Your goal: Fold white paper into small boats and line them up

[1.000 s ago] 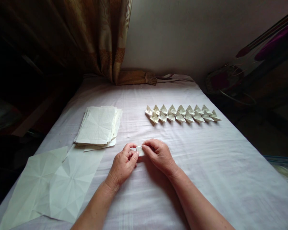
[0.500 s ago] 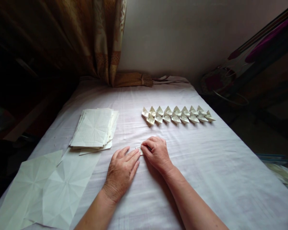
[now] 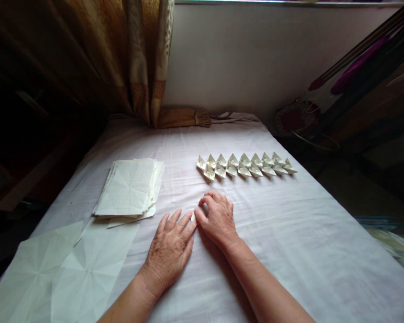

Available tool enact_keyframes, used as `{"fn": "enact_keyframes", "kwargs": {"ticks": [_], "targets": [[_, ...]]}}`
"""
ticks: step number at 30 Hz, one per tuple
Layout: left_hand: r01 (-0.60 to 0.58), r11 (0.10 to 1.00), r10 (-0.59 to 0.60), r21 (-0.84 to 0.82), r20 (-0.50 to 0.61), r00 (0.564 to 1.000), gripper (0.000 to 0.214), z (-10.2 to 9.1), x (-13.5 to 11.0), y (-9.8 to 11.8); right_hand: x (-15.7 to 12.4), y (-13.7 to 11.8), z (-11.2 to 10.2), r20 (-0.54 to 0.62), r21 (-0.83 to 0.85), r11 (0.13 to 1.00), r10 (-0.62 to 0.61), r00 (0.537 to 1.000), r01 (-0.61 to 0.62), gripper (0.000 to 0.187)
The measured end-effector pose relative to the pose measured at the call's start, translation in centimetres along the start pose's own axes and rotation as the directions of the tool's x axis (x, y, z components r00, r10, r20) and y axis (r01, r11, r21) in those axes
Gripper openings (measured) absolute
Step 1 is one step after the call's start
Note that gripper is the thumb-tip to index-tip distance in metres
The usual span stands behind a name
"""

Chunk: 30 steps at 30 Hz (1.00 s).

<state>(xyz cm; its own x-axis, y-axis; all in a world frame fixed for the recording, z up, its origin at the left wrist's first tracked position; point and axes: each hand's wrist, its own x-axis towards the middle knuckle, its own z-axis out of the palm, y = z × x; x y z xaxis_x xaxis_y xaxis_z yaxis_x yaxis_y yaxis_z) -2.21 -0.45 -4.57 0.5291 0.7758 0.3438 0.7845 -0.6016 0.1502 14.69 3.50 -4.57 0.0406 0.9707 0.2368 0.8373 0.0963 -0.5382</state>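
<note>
My left hand (image 3: 171, 246) lies flat on the white cloth (image 3: 289, 233) with its fingers stretched out, the fingertips at a small folded piece of white paper (image 3: 192, 216). My right hand (image 3: 217, 216) is curled over that paper, thumb and fingers pressing it down against the cloth. Most of the paper is hidden under the two hands. Beyond them lies a double row of several folded paper boats (image 3: 245, 165).
A stack of creased paper sheets (image 3: 128, 188) lies at the left, with two larger unfolded sheets (image 3: 57, 273) at the near left. A brown curtain (image 3: 134, 58) hangs at the back. Dark furniture and clutter stand past the right edge.
Both hands have lowered the folded paper from a two-handed pinch onto the cloth. My left hand has opened flat. The view has tilted up slightly.
</note>
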Motion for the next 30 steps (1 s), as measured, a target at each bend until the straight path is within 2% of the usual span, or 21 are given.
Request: {"fn": "enact_keyframes", "kwargs": {"ticks": [5, 9, 13, 16, 22, 30], "targets": [[-0.008, 1.0, 0.009, 0.017, -0.024, 1.0, 0.036, 0.2, -0.1, 0.1, 0.2, 0.2, 0.3, -0.018, 0.012, 1.0, 0.015, 1.0, -0.014, 0.003], [-0.007, 1.0, 0.007, -0.005, -0.022, 1.0, 0.035, 0.3, 0.0, 0.0, 0.0, 1.1, 0.0, -0.016, 0.098, 0.995, -0.035, 0.999, 0.036, 0.012], [-0.007, 0.999, 0.008, -0.046, 0.004, 1.0, 0.036, 0.0, 0.2, 0.0, -1.4, 2.1, -0.8, -0.003, 0.14, 0.983, -0.122, 0.993, 0.121, 0.013], [0.015, 0.997, -0.012, -0.078, 0.034, 0.999, 0.036, -0.6, 0.0, 0.6, -2.5, 2.4, -1.5, -0.013, 0.133, 0.982, -0.133, 0.991, 0.133, 0.011], [0.046, 0.994, -0.042, -0.096, 0.046, 0.998, 0.043, -0.8, -1.1, 2.2, -3.0, 1.9, -2.2, 0.071, 0.112, 0.988, -0.119, 0.99, 0.111, 0.003], [-0.032, 0.999, 0.032, -0.032, -0.006, 0.999, 0.041, -0.1, -1.5, 1.9, -1.4, 0.4, -1.2, 0.071, 0.042, 0.998, 0.032, 0.997, -0.035, 0.007]]}}
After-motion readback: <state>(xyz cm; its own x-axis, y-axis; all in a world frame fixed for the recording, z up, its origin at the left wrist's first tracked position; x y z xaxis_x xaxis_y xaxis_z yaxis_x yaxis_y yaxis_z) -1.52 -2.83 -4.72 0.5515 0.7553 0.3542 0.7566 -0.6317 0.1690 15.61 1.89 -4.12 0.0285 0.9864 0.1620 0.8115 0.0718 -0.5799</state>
